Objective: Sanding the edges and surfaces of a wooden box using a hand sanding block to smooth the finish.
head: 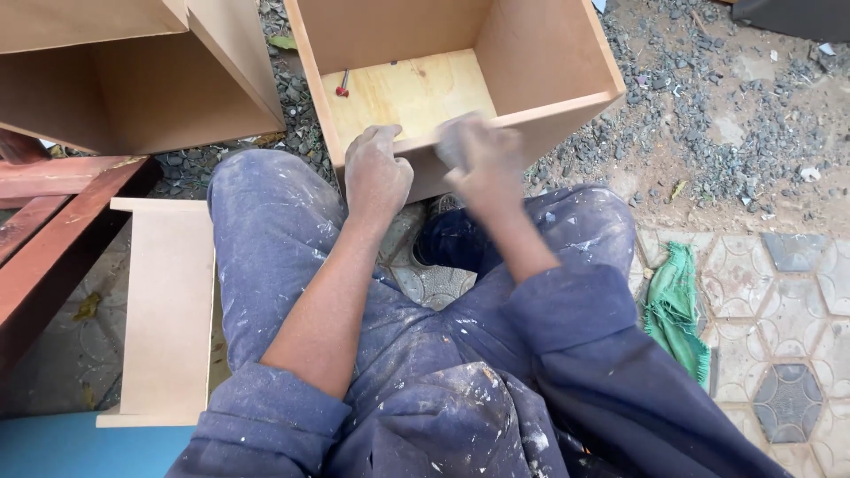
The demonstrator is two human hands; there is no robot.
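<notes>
Head view — left hand (377,173) curled over the near edge of an open wooden box (549,84) on gravel; right hand (482,155) just beside it on the same edge, blurred (grip cannot be told). Red-tipped bit (343,84) lies inside. Green rag (677,305) to the right.

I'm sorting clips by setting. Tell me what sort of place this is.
Probably an outdoor carpentry yard. Both hands, left and right, rest on the edge of an open wooden box standing on gravel, with another box and a loose board alongside.
</notes>
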